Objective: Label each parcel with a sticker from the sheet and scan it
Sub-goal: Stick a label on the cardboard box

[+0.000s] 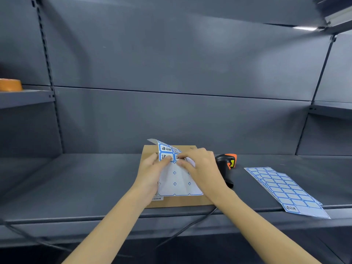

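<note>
A flat brown cardboard parcel lies on the grey shelf, with a small barcode label near its front left. Over it I hold a mostly used sticker sheet, bent upward at its far end, where a few blue-framed stickers with black writing remain. My left hand grips the sheet's left edge, thumb on a sticker. My right hand pinches a blue-framed sticker near the sheet's top. A black and orange barcode scanner lies just right of the parcel, partly hidden by my right wrist.
A stack of unused blue-framed sticker sheets lies to the right, reaching the shelf's front edge. The scanner's black cable hangs over that edge. An orange object sits on the upper left shelf. Grey back panels close the rear.
</note>
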Motion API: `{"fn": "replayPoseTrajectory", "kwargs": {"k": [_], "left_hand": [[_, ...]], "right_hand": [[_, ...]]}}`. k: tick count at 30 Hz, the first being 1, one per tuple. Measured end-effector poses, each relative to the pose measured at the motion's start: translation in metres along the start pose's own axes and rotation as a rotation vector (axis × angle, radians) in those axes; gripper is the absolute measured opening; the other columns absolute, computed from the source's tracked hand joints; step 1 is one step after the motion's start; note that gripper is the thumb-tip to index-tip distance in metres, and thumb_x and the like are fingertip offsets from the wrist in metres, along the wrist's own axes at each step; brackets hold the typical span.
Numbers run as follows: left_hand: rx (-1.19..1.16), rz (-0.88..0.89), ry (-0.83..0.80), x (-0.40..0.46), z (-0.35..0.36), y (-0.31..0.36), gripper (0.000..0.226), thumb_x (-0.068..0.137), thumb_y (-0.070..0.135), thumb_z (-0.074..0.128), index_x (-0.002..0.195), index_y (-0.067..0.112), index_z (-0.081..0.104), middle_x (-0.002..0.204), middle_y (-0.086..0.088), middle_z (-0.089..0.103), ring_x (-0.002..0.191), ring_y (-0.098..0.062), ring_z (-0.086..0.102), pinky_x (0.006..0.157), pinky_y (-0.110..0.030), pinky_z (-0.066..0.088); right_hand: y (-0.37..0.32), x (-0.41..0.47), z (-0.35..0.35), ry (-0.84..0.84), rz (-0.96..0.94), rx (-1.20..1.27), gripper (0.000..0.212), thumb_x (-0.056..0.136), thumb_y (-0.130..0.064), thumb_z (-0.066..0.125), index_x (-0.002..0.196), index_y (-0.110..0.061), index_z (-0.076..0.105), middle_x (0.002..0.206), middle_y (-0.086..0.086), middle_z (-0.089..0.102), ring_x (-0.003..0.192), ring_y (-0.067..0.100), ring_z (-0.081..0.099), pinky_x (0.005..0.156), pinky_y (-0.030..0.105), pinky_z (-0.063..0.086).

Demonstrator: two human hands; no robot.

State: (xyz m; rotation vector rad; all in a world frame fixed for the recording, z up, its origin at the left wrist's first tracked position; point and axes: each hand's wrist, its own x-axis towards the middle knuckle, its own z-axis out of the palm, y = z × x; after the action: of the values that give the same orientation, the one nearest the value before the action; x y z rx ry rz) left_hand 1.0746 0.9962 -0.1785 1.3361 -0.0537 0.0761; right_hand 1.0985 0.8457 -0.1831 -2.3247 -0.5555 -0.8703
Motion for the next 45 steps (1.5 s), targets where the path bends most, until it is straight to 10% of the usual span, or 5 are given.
{"fn": "replayPoseTrajectory", "kwargs": {"k": [7,17,34,39,45], "left_hand": [[0.003,0.021,-0.010,0.002,0.001,-0.003,0.018,0.094,0.013,0.057,0.110,0.012,0.066,0.105,-0.006,0.072,0.093,-0.023,0.068,0.082,-0.040,0.053],[0.022,0.033,0.019,0.001,0.001,-0.005,0.020,0.097,0.012,0.052,0.111,0.019,0.065,0.108,0.000,0.071,0.104,-0.026,0.066,0.091,-0.047,0.050],[-0.038,0.086,0.049,0.001,-0.027,-0.005,0.027,0.096,0.009,0.051,0.113,0.024,0.064,0.109,0.006,0.071,0.103,-0.018,0.067,0.080,-0.037,0.055],[-0.160,0.127,0.146,0.008,-0.057,0.010,0.033,0.092,-0.001,0.050,0.121,0.011,0.059,0.117,-0.004,0.069,0.109,-0.026,0.063,0.089,-0.041,0.049],[-0.205,0.190,0.171,0.014,-0.083,0.024,0.039,0.092,-0.002,0.048,0.128,0.012,0.054,0.121,-0.003,0.066,0.112,-0.025,0.062,0.089,-0.041,0.049]], "right_hand": [[0.000,-0.006,0.000,0.022,0.068,0.099,0.012,0.093,-0.025,0.060,0.092,-0.023,0.072,0.082,-0.023,0.051,0.091,-0.024,0.036,0.074,0.007,0.029],[0.001,-0.008,-0.002,-0.001,0.484,0.657,0.012,0.089,-0.025,0.066,0.080,-0.022,0.073,0.089,-0.007,0.073,0.086,0.015,0.068,0.074,0.032,0.052],[0.013,0.002,-0.001,-0.036,0.699,1.271,0.017,0.094,-0.019,0.058,0.100,-0.010,0.070,0.102,0.006,0.074,0.086,0.013,0.069,0.076,0.025,0.048],[0.034,0.015,-0.010,0.164,0.509,0.636,0.011,0.090,-0.029,0.062,0.085,-0.022,0.068,0.086,-0.009,0.073,0.085,0.006,0.067,0.076,0.020,0.050],[0.045,0.021,0.010,-0.165,0.178,0.008,0.010,0.093,-0.030,0.059,0.085,-0.025,0.062,0.083,-0.015,0.066,0.073,-0.005,0.058,0.066,0.004,0.041]]}}
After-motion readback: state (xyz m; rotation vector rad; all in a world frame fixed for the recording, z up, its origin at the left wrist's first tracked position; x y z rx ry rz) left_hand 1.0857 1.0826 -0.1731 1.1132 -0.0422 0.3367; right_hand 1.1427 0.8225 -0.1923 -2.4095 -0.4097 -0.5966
